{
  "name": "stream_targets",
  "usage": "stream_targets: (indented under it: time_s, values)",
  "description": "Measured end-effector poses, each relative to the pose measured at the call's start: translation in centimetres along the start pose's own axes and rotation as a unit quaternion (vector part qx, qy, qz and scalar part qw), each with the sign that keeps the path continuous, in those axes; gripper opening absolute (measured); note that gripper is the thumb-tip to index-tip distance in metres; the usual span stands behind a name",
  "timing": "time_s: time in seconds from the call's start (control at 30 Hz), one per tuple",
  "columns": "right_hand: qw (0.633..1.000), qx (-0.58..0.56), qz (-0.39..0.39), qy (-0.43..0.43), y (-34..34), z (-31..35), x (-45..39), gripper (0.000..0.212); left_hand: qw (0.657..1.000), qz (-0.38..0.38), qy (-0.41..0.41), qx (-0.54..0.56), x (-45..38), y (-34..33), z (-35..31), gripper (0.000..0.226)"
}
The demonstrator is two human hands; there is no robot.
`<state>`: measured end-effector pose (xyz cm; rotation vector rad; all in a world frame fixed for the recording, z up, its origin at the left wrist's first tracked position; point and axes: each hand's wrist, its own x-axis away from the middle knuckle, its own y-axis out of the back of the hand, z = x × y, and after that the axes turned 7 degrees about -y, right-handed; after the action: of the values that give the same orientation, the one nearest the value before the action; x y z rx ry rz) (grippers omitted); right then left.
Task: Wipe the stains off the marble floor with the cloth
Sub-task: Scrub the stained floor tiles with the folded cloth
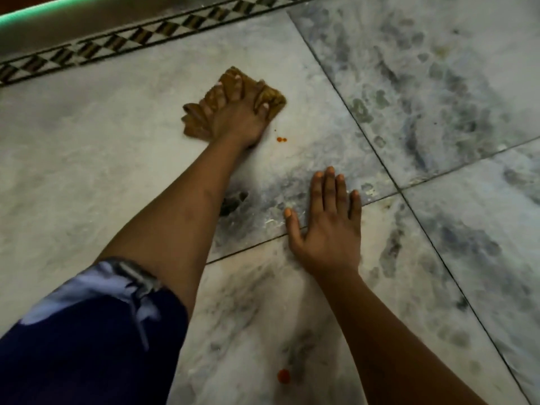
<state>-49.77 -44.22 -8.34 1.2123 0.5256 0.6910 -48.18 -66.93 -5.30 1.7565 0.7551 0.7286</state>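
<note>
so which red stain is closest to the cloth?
The small red stain, just right of the wrist of the left hand pressing the cloth. The bigger red stain lies far nearer the camera, between the forearms.

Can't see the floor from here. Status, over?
Left hand presses brown cloth on marble floor. Right hand flat, bracing. Red stains remain: small one beside cloth, bigger one nearer. Nothing blocking.
</note>
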Motion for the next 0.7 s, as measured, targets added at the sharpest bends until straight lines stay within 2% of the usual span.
stream_targets:
  time_s: [0.13,0.23,0.3,0.43,0.5,0.6,0.67,0.7]
  values:
    - [1.000,0.001,0.007,-0.002,0.0,0.1,-0.1,0.077,0.992,0.027,-0.112,-0.052,2.4,-1.1,-2.4,0.051]
    - [1.000,-0.002,0.005,-0.005,0.2,0.1,-0.2,0.076,0.976,0.032,-0.198,-0.081,5.6,-1.5,0.7,0.054]
    - [1.000,-0.003,0.007,-0.002,0.3,0.1,-0.1,0.076,0.980,0.038,-0.174,-0.090,4.8,-0.6,2.7,0.054]
    - [1.000,-0.005,0.006,-0.004,0.2,0.1,-0.1,0.077,0.997,0.057,-0.045,-0.035,-0.2,0.2,1.4,0.054]
    - [1.000,-0.006,0.005,-0.004,0.1,0.1,-0.1,0.077,0.997,0.055,-0.038,-0.032,-0.4,-0.7,0.0,0.055]
    - [1.000,0.000,0.003,-0.007,0.1,0.1,-0.1,0.077,0.985,0.061,-0.138,-0.079,3.9,-2.0,-0.4,0.060]
    - [1.000,0.001,0.000,-0.005,0.1,0.1,-0.1,0.077,0.970,0.057,-0.219,-0.089,7.2,-1.6,1.3,0.056]
    - [1.000,-0.003,0.002,-0.002,0.1,0.1,-0.1,0.077,0.966,0.047,-0.234,-0.095,8.3,-1.1,2.7,0.057]
